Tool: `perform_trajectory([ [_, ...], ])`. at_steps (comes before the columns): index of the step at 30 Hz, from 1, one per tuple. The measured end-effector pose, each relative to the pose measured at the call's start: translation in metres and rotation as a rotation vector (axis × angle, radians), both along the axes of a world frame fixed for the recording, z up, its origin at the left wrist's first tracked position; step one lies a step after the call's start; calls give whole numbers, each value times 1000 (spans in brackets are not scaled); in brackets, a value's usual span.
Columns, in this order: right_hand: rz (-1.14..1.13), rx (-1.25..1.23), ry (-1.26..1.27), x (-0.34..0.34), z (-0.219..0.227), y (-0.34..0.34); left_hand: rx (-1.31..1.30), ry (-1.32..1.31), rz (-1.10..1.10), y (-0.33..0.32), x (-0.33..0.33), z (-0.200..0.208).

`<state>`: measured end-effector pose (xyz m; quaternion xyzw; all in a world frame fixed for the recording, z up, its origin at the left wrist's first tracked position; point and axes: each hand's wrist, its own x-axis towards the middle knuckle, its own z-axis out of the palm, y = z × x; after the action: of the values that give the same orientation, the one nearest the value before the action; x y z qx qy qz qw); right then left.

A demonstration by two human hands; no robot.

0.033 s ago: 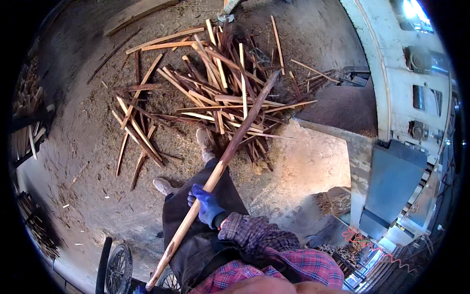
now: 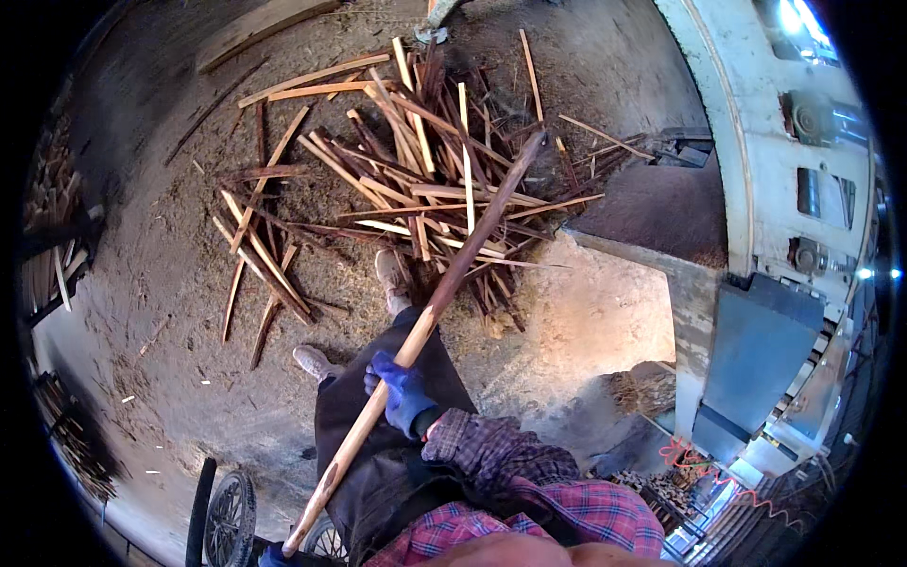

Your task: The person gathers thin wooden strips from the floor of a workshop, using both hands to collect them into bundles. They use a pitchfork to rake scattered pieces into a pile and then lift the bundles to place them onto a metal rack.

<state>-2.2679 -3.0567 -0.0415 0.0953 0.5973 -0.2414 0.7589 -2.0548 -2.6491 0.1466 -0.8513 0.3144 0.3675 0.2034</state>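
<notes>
My right hand (image 2: 402,392), in a blue glove with a plaid sleeve behind it, is shut around a long wooden pole (image 2: 472,246). The pole slants from the lower left up to the right, and its far end lies on a loose pile of thin wooden slats (image 2: 406,180) on the sawdust floor. At the pole's lower end, by the bottom edge, a sliver of blue glove is my left hand (image 2: 271,556), wrapped on the pole; most of it is cut off. My two shoes (image 2: 389,274) stand just short of the pile.
A large white and grey machine (image 2: 775,189) with a dark sloping chute (image 2: 652,208) fills the right side. A spoked wheel (image 2: 227,520) sits at the lower left. Stacked wood (image 2: 52,236) lines the left edge. A long plank (image 2: 265,28) lies at the top.
</notes>
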Motion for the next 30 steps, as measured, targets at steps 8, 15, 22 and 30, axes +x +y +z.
perform_trajectory([
  [8,67,-522,186,-121,-104,-286,-24,267,116,-321,-83,-124],
  [15,48,-379,365,-161,-122,-403,-253,413,74,-447,-130,-66],
  [22,-77,-331,229,-61,-80,-256,-145,322,122,-308,-43,-7],
  [30,-21,-225,394,51,-49,-41,-132,308,52,-100,78,23],
])
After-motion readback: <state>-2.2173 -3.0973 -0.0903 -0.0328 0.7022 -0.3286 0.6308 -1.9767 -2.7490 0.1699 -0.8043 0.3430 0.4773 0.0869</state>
